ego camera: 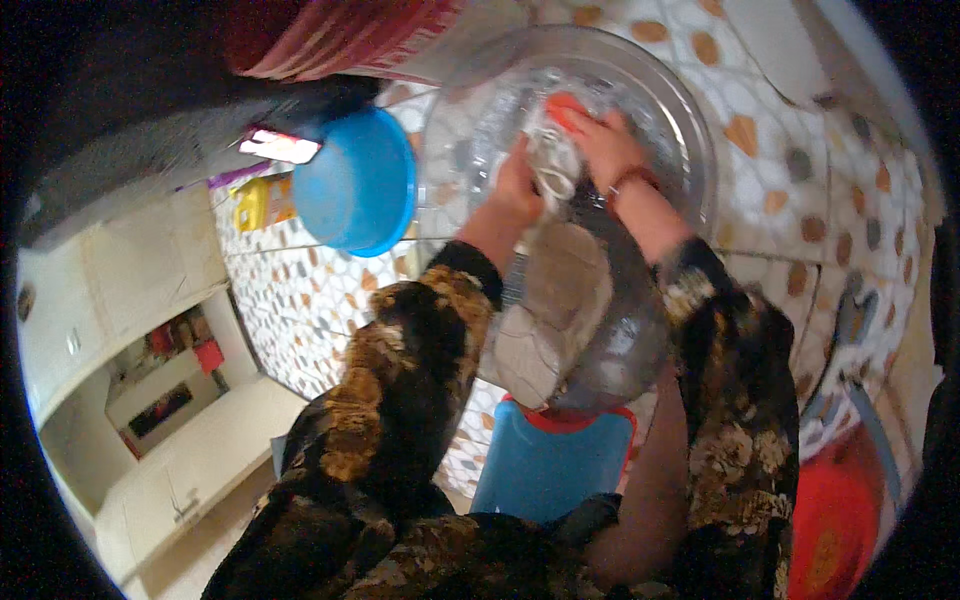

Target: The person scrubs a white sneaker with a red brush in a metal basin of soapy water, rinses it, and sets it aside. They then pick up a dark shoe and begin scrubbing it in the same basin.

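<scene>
A shiny round basin (697, 142) on the tiled floor holds water with suds. Over it, my left hand (519, 184) grips the near-left side of a whitish shoe (555, 161) with pale laces. An orange scrubber (568, 111), perhaps a brush, is in my right hand (606, 146), pressed against the far end of the shoe. The scrubber's underside is hidden by my fingers and the shoe. A grey-beige piece (570, 270) extends from below the laces towards me; whether it is part of the same shoe I cannot tell.
To the left stand a blue plastic basin (360, 180) and a yellow container (251, 204), near a bright phone-like screen (277, 146). A blue, red-edged plastic object (555, 461) lies close before me. A cabinet (172, 465) is at left, a red object (836, 510) at right.
</scene>
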`<move>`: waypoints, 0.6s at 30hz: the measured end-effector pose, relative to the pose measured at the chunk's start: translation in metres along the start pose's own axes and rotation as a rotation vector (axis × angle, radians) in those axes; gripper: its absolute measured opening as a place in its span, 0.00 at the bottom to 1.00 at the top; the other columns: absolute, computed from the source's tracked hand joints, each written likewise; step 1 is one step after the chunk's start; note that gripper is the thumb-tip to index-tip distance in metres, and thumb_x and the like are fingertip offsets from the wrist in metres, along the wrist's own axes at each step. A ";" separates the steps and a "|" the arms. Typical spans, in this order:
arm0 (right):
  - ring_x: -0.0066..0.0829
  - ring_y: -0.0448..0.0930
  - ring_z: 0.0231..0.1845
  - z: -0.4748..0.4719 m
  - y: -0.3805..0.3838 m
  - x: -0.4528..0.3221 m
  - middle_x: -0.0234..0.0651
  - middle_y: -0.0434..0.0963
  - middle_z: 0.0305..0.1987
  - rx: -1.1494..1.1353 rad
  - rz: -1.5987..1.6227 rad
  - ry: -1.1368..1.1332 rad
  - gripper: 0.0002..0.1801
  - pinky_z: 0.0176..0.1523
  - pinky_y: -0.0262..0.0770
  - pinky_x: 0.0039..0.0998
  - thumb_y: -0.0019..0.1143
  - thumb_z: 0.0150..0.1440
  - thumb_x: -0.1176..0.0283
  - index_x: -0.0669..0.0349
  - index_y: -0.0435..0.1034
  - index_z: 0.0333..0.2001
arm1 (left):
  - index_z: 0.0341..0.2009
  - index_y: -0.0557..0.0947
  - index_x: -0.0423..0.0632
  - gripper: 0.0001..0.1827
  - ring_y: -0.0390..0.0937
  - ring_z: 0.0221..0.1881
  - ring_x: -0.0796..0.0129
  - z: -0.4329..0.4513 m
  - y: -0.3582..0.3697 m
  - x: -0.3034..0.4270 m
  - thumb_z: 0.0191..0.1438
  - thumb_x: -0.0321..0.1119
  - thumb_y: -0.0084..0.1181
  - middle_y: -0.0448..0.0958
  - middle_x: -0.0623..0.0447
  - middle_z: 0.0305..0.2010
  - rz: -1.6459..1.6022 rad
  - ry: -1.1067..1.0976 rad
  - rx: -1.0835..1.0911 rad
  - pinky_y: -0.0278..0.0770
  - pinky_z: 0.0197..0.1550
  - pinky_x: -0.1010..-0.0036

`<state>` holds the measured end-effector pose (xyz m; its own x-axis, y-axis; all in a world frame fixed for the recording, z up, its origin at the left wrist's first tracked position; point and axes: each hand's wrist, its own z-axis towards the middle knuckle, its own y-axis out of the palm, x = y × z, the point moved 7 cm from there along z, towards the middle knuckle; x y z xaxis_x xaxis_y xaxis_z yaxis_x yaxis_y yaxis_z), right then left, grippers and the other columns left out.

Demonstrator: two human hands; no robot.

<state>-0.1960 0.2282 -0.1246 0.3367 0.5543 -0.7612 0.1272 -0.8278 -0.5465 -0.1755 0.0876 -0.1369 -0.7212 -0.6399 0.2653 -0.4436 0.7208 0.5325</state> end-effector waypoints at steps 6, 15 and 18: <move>0.46 0.69 0.49 -0.057 -0.037 -0.001 0.46 0.64 0.49 0.287 0.048 -0.078 0.28 0.53 0.66 0.40 0.48 0.59 0.68 0.37 0.58 0.63 | 0.47 0.73 0.37 0.24 0.77 0.42 0.56 -0.012 0.008 -0.007 0.62 0.48 0.43 0.76 0.44 0.45 0.068 0.117 0.033 0.77 0.44 0.62; 0.45 0.62 0.59 -0.097 -0.084 -0.039 0.43 0.61 0.58 0.556 -0.028 -0.347 0.31 0.61 0.57 0.42 0.55 0.53 0.74 0.55 0.58 0.61 | 0.45 0.74 0.33 0.27 0.76 0.39 0.57 -0.027 0.006 0.029 0.60 0.49 0.44 0.76 0.43 0.42 0.481 0.285 0.304 0.73 0.41 0.62; 0.45 0.64 0.57 -0.099 -0.083 -0.034 0.43 0.62 0.57 0.543 -0.036 -0.325 0.31 0.60 0.58 0.42 0.55 0.54 0.73 0.54 0.58 0.62 | 0.48 0.74 0.37 0.26 0.76 0.42 0.55 -0.033 0.019 0.039 0.61 0.49 0.42 0.76 0.45 0.45 0.273 0.273 0.180 0.75 0.44 0.59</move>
<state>-0.1255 0.2694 -0.0183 0.0299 0.6498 -0.7595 -0.3870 -0.6930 -0.6082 -0.1940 0.0673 -0.0899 -0.6689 -0.4483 0.5929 -0.3589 0.8933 0.2706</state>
